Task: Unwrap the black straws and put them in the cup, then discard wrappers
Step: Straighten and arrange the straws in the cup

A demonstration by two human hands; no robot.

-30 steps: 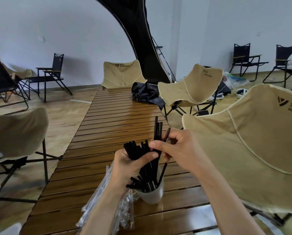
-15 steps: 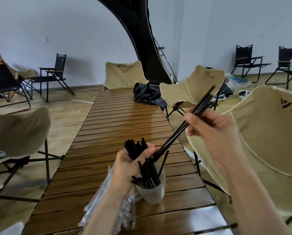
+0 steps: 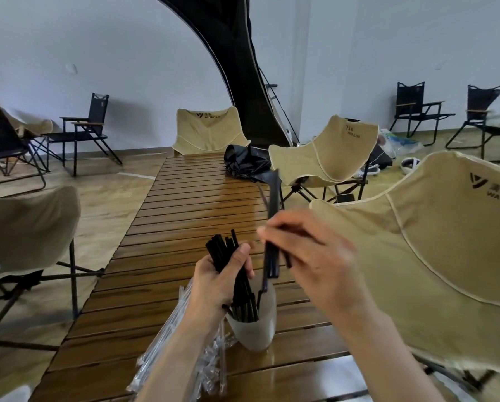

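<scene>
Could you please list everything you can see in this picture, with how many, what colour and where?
Table: one, brown wooden slats, centre.
Cup: one, frosted white, near end of the table.
Straws in the cup: a bunch, black, standing in the cup, tops in the left hand's grip.
Straws being carried: a few, black, upright above the cup, in the right hand's grip.
Wrappers: a pile, clear plastic, on the table left of the cup.
Bag: one, black, far end of the table.
Canvas chairs: at least four, beige, around the table.
Folding chairs: several, black, by the walls.
Left hand: holds the cup's straws.
Right hand: pinches the carried straws.
</scene>
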